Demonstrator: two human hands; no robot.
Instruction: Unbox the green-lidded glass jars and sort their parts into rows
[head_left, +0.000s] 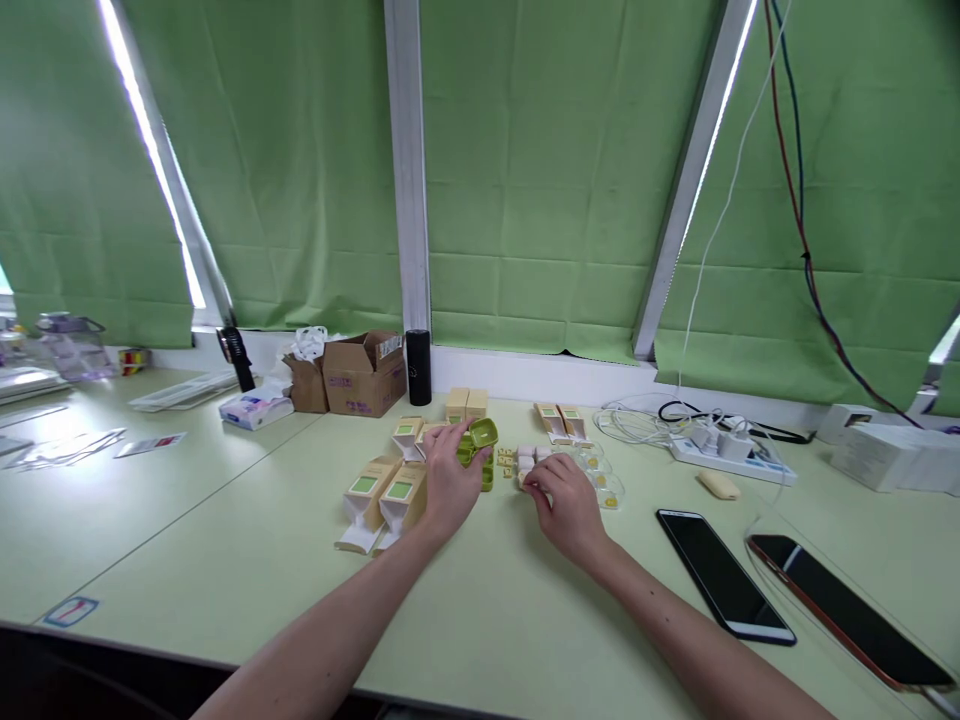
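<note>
My left hand [451, 485] grips a small green open case [484, 432], its fingers closed around the side. Another green piece [487, 476] lies on the table just beyond my thumb. With fingertips pinched together, my right hand [568, 508] is at the near end of a group of small whitish blocks [526, 454]; what sits between the fingertips is too small to make out. Little yellow pieces [505, 461] lie in rows between the hands. Behind my right hand, clear rounded plastic covers [611, 490] show yellow spots. Open cream cartons with green labels [367, 488] lie beside my left hand.
More cream cartons [466, 402] stand at the back, with another pair [562, 420] further right. A brown cardboard box [364, 375] and black cylinder [418, 368] are by the wall. On the right are a power strip [731, 458], cables, a beige mouse-shaped object [718, 485] and two phones [724, 575].
</note>
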